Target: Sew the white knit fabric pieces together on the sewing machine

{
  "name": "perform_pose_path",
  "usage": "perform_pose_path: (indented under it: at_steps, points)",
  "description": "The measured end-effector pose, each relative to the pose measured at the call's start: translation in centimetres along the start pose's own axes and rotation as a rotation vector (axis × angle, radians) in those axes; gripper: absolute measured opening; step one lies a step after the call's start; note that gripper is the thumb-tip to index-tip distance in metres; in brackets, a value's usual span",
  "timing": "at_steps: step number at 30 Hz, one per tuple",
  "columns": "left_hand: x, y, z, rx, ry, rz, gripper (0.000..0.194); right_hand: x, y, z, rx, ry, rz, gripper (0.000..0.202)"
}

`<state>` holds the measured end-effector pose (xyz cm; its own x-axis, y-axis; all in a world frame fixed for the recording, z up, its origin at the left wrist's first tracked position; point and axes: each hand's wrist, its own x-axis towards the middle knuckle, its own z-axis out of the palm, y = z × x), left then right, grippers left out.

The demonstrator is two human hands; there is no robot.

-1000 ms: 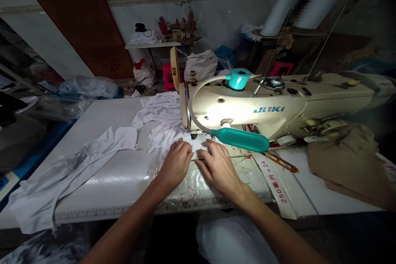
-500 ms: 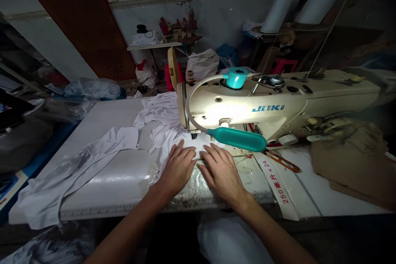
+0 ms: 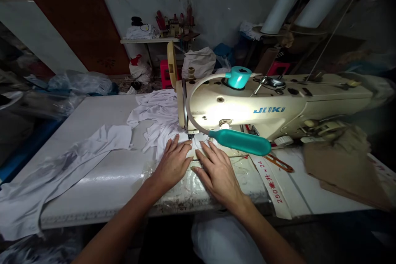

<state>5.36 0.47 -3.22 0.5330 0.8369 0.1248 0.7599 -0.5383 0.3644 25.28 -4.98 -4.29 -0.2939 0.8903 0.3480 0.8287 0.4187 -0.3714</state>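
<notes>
Under the needle area of a cream sewing machine (image 3: 235, 105) lies white fabric (image 3: 163, 109), which bunches up behind and to the left of the needle. My left hand (image 3: 173, 161) rests palm down on this fabric, just left of the presser foot (image 3: 191, 135), with fingers stretched forward. To the right, my right hand (image 3: 218, 173) lies flat, its fingertips on the cloth edge near the foot and its thumb apart. A teal lamp (image 3: 243, 142) on a bent neck hangs just beyond my right fingers and lights the machine.
Another long white fabric piece (image 3: 83, 156) drapes over the table's left front edge. Orange-handled thread snips (image 3: 280, 163) lie right of the machine bed, near brown cardboard (image 3: 343, 173). Thread cones (image 3: 280, 12) stand behind. Plastic bags (image 3: 80, 82) sit at left.
The view has shifted slightly. Near the needle, the fabric between my hands now shows a gap, and both hands stay flat beside the presser foot.
</notes>
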Motion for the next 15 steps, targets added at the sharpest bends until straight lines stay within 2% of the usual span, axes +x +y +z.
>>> perform_pose_path:
  at_steps: [4,7,9,12,13,15]
  points:
    - [0.0,-0.7,0.7,0.046,0.048,0.039,0.029,-2.1,0.3,-1.5,0.13,0.072,0.018,0.032]
    - [-0.1,-1.6,1.5,0.089,0.094,0.081,0.031,-4.4,2.3,-4.0,0.178,0.172,0.107,0.017]
    - [0.0,-2.2,2.1,0.11,0.127,0.108,0.033,-5.9,4.9,-6.4,0.129,0.294,0.201,0.016]
    - [0.2,-3.0,2.6,0.119,0.151,0.141,0.035,-7.8,9.7,-10.5,-0.062,0.478,0.303,0.018]
    - [0.2,-3.1,2.6,0.121,0.15,0.15,0.035,-8.3,11.3,-11.8,-0.144,0.514,0.314,0.02]
    - [0.2,-3.0,2.5,0.129,0.145,0.154,0.035,-9.2,14.3,-13.5,-0.286,0.482,0.326,0.034]
